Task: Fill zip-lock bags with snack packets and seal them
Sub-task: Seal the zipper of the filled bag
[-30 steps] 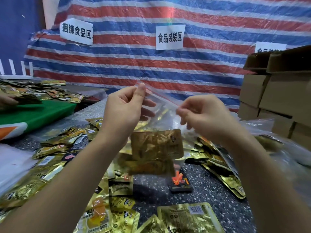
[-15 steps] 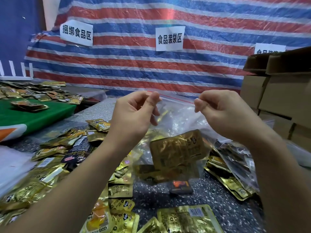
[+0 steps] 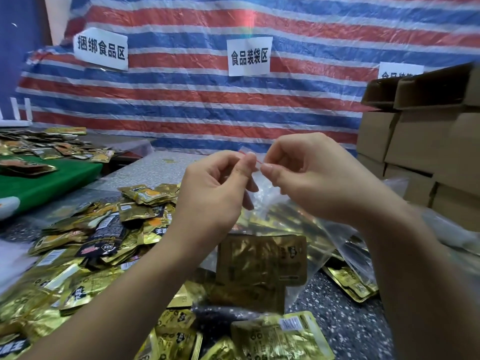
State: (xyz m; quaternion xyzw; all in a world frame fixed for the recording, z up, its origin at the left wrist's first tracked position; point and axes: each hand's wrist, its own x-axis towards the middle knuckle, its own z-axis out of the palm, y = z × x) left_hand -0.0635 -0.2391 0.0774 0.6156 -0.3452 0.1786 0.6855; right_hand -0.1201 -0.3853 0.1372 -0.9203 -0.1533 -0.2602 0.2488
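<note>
- Green mat point(image 3: 39, 183): far left, on a separate table; a few packets lie on and behind it.
- Loose packets point(image 3: 85, 245): gold and black foil, heaped on the speckled table point(image 3: 345, 323) at left and along the near edge.
- Left sign point(image 3: 100, 48): white paper with black characters, fixed to the striped tarp point(image 3: 181, 100).
- Left hand point(image 3: 210, 196): raised above the table, thumb and forefinger pinching the red seal strip at the bag's top edge.
- Bag point(image 3: 293, 219): clear zip-lock, hanging from both hands at centre, its lower part touching or just over the table; which cannot be told.
- Bagged packets point(image 3: 259, 263): gold foil, sitting in the bag's bottom.
- Middle sign point(image 3: 248, 56): white, on the tarp above the hands.
- Right hand point(image 3: 314, 178): just beside the left, fingertips nearly meeting it, pinching the same strip.
- Boxes point(image 3: 420, 141): brown cardboard, stacked at far right; the top ones stand open.
</note>
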